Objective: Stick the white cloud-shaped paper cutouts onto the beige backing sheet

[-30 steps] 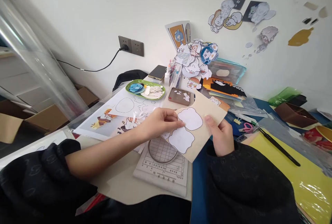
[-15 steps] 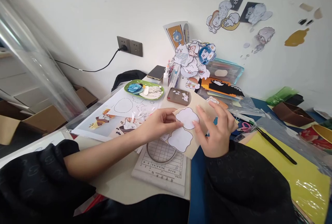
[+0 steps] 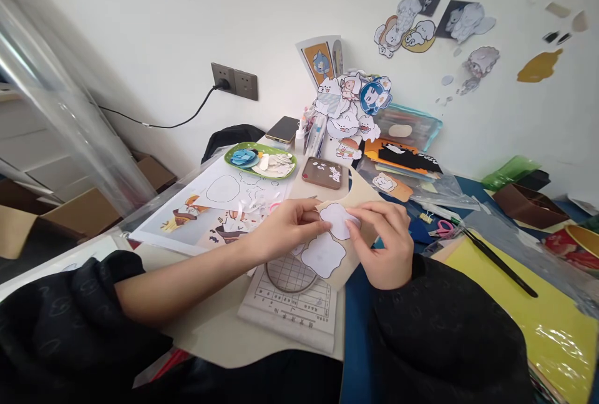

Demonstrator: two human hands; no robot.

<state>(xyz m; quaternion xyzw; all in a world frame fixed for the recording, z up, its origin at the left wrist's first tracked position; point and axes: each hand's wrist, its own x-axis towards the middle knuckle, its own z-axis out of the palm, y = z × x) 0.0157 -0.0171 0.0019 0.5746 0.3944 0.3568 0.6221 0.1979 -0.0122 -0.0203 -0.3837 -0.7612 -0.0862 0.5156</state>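
Note:
A beige sheet with a curved cut in its upper edge is held up in front of me. On it are two white cloud-like paper shapes, an upper one and a lower one. My left hand pinches the sheet and the upper shape at the left edge. My right hand has its thumb and fingers closed on the right edge of the upper shape, which lifts a little there. Below the sheet, a round ring lies on a printed form pad.
A green tray of paper pieces and a brown tray stand behind. Printed sheets lie left. On the right are pink scissors, black tweezers and a yellow folder.
My right hand's fingers have come down from a spread pose and closed on the upper white shape. The sheet has tilted slightly, and an orange-edged cutout behind shows more.

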